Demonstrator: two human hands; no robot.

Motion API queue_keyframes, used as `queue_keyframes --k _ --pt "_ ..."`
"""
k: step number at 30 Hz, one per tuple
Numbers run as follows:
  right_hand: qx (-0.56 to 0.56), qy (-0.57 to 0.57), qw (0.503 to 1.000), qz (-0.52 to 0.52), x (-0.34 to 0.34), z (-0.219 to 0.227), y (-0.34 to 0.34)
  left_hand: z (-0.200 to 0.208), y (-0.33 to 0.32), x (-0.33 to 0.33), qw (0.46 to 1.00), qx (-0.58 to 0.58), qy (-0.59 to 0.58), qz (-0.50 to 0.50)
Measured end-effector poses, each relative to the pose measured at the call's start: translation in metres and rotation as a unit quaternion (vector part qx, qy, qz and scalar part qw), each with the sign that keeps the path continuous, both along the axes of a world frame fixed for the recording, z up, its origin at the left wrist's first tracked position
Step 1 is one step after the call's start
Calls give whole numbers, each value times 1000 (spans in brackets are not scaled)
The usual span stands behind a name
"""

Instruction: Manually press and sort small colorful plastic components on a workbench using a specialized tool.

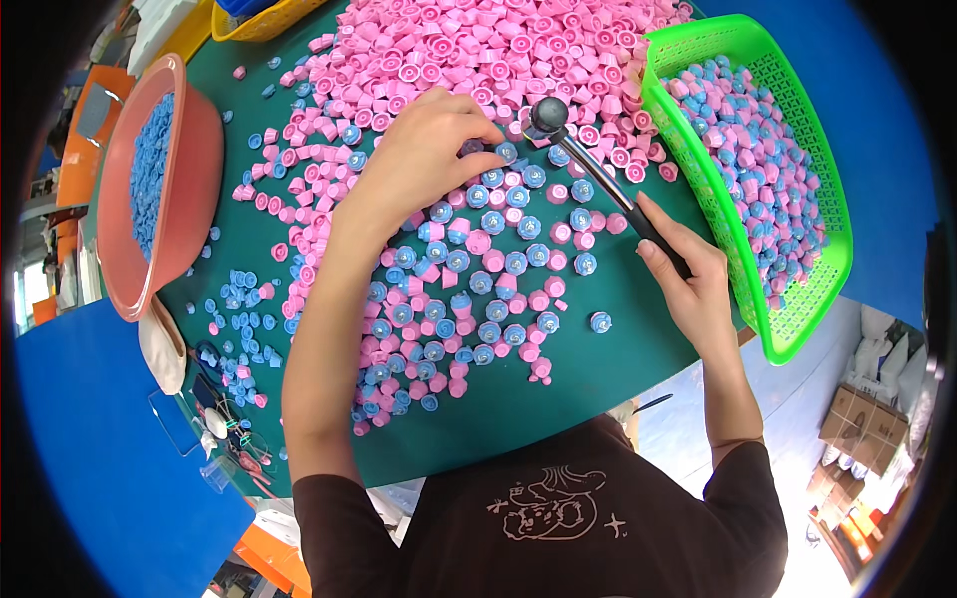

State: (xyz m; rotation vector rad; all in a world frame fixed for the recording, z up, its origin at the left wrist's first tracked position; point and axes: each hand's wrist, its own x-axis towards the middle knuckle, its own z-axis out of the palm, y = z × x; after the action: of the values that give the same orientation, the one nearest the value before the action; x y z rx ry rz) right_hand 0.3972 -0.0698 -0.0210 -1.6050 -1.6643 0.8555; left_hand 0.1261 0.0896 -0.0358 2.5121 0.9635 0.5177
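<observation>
My left hand (424, 149) bends over the green table, thumb and forefinger curled closely around a small blue cap (506, 152). The rest of that piece is hidden by the fingers. My right hand (691, 279) grips a hammer (598, 171) by its black handle; the shaft is shiny metal. Its round black head hovers just right of my left fingertips. Below my hands, many pink cup-shaped pieces (478, 242) stand or lie on the table, a lot of them topped with blue flower-shaped caps (528, 227) with a shiny centre.
A large heap of pink cups (498, 50) covers the far side. At right stands a green basket (788, 334) of pink-and-blue pieces. A pink tub (194, 199) of blue parts is at left. Loose blue caps (239, 289) and small tools lie on the green table (618, 369).
</observation>
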Motion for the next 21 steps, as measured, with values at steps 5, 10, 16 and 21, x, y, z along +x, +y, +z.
queue_keyframes --k 5,10,16,21 --pt "-6 -5 1000 -3 1 -1 -5 -4 1 -2 1000 -2 10 -7" --pt "-3 -31 1000 7 -2 6 -4 6 2 -7 1000 10 -18 -2" --pt "35 -85 995 41 -17 15 4 50 -11 -50 992 32 -66 99" --pt "16 -47 999 16 -14 9 1 71 -68 -126 962 32 -57 263"
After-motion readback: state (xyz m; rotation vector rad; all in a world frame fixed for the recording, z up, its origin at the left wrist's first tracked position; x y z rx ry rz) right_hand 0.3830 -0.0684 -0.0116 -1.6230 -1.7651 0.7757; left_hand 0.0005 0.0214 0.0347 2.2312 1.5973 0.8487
